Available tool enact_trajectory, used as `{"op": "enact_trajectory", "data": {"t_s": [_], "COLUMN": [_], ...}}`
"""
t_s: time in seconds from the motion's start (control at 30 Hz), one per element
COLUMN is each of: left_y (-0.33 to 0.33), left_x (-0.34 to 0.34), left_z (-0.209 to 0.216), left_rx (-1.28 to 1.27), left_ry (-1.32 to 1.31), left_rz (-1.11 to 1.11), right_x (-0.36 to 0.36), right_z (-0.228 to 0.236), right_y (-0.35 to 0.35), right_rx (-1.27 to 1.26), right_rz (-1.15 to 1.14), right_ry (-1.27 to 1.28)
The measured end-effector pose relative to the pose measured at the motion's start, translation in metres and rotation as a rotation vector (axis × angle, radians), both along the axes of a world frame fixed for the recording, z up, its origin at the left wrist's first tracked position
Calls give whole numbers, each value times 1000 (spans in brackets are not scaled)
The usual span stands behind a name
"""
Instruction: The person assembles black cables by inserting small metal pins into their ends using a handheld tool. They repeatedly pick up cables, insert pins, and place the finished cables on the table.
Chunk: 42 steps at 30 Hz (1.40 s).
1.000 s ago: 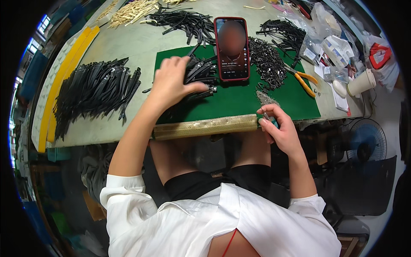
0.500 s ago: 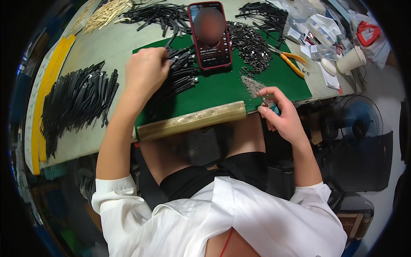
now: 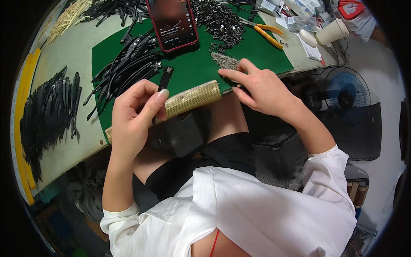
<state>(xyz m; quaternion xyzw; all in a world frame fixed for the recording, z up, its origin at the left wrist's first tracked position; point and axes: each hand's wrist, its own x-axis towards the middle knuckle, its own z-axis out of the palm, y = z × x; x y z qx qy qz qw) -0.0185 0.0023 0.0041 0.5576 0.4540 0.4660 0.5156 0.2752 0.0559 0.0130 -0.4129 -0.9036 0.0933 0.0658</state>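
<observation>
My left hand pinches a black glasses temple between thumb and fingers, its hinge end pointing up over the table's front edge. My right hand is at a heap of tiny silver metal parts, perhaps screws, with the index finger reaching to its near edge. Its other fingers are curled round something dark that I cannot make out. Beyond my left hand, a loose bunch of black temples lies on the green mat. A pile of small black pieces is behind the silver heap.
A gold perforated roll lines the table's front edge. A red-cased phone stands at the mat's back. Orange-handled pliers rest right, near a white cup and plastic bags. More temples lie left beside a yellow strip.
My left hand has come back from the temple bunch toward me with one temple in it. My right hand has turned over, its index finger now at the silver heap. The view has shifted.
</observation>
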Motion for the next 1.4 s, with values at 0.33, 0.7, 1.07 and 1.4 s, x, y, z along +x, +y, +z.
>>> {"op": "enact_trajectory", "data": {"t_s": [0.33, 0.7, 1.07, 1.4], "left_y": [20, 21, 19, 4], "left_x": [16, 18, 18, 26], "left_z": [-31, -35, -41, -20], "left_rx": [9, 24, 58, 91], "left_ry": [-6, 77, 9, 41], "left_rz": [-37, -8, 8, 88], "right_x": [9, 4, -1, -13], "right_z": [0, 12, 14, 21], "right_y": [3, 12, 17, 13], "right_rx": [-117, -195, -193, -153], "right_rz": [-108, -52, -18, -55], "right_ry": [163, 16, -20, -84]}}
